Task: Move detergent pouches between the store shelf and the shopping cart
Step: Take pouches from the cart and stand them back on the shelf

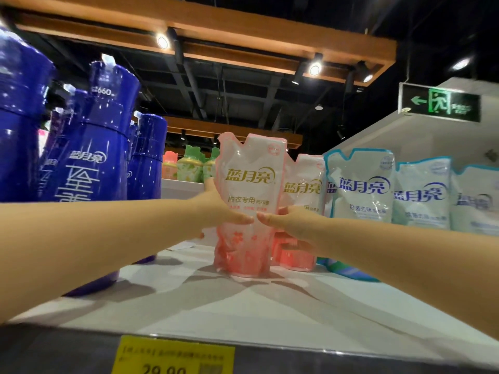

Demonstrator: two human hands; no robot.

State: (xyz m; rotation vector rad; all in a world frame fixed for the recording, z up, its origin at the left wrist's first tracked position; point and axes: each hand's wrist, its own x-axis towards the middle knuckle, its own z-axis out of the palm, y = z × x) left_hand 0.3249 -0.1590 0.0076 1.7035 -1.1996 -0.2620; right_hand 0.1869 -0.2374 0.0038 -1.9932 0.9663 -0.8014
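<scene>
Two hands clasp one pink pouch (249, 184) at its waist. The left hand (216, 209) wraps its 9 o'clock edge and the right hand (293, 225) its 3 o'clock edge, thumbs on the front and nearly meeting. It stands upright mid-way along the white shelf (189, 306); whether its base rests there or hangs just above, I cannot tell.

Risks, as I judge them:
- The right hand's fingers reach behind, close to the second pink pouch (303, 184) at 3 o'clock, and could tip it.
- The soft film may sag or slip under a mid-body grip.

Counts:
- Two pink pouches.
- Three teal-trimmed pouches (361, 190) further toward 3 o'clock.
- At least three blue bottles (91, 163) at 9 o'clock.
- One yellow price tag (172, 354) at 7 o'clock.
- No cart in view.
</scene>
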